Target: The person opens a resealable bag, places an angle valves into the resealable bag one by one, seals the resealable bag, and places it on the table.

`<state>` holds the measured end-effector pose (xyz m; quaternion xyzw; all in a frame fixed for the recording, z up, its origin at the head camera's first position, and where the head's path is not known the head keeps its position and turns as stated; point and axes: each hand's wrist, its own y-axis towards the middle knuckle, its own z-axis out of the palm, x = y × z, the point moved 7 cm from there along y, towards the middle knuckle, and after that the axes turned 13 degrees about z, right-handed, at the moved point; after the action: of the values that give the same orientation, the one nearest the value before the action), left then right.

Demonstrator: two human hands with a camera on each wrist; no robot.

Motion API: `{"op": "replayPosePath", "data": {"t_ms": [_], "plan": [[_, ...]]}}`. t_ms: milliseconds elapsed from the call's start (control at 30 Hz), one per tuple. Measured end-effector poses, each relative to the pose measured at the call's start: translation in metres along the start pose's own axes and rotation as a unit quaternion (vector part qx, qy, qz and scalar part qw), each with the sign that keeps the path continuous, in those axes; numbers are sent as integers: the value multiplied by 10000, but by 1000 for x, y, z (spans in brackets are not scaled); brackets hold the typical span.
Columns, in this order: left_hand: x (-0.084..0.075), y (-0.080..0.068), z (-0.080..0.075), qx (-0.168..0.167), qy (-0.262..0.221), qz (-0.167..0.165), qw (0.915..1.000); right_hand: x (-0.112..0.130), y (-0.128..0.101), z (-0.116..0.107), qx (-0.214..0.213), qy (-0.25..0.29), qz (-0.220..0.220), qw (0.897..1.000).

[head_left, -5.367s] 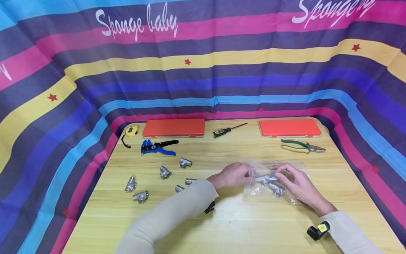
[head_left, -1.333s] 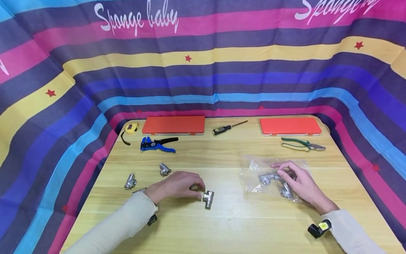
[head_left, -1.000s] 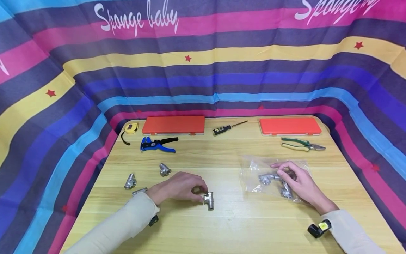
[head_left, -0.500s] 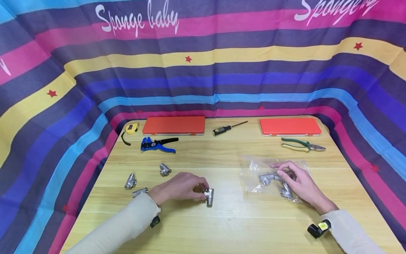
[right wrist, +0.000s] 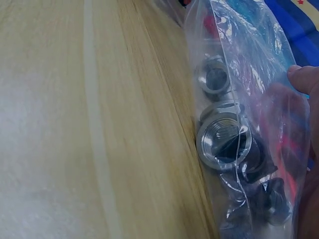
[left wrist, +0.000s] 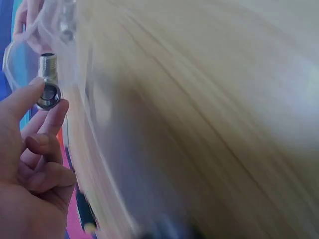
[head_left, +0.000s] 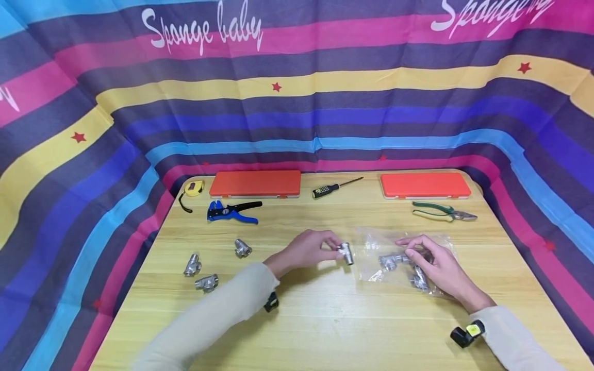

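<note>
Hands at a light wooden table (head_left: 325,319), one carrying a fitting, one steadying a bag.

Table, backed by striped cloth, bore two flat orange cases (head_left: 254,184) at its far edge, apparently parked clear of the work. The clear plastic bag (head_left: 371,242) lay right of centre with several threaded grey metal tee fittings (right wrist: 223,141) inside; the right hand (head_left: 436,268) rested on it with fingers curled over and pinching the film, seemingly to keep it from sliding. The left hand (head_left: 308,250) pinched one small silver tee pipe fitting (head_left: 345,253) between thumb and fingertips, just beside the bag's left edge and not yet inside. Three loose silver fittings (head_left: 207,282) lay well apart to the left.
</note>
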<state>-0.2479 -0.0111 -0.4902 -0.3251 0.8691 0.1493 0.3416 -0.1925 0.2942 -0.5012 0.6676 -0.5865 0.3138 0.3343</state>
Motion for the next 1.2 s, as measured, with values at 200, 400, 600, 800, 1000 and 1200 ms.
{"op": "replayPosePath", "data": {"t_ms": [200,400,600,800,1000,1200], "plan": [[-19,39,31,137,409,22,9991,0,1,2,-7,35,-89,10000],[-34,62,55,218,1022,325,9940,1,2,2,-15,38,-140,9999],[-43,72,66,284,799,752,9936,0,2,1,-18,-65,-152,9999],[-31,54,50,550,-47,775,9955,-2,2,2,-5,-88,-144,9999],[7,9,-4,582,-409,484,9963,-4,1,2,3,-51,-143,9999],[53,-51,-61,635,-300,-133,9974,-4,1,0,-12,-34,-82,10000]]}}
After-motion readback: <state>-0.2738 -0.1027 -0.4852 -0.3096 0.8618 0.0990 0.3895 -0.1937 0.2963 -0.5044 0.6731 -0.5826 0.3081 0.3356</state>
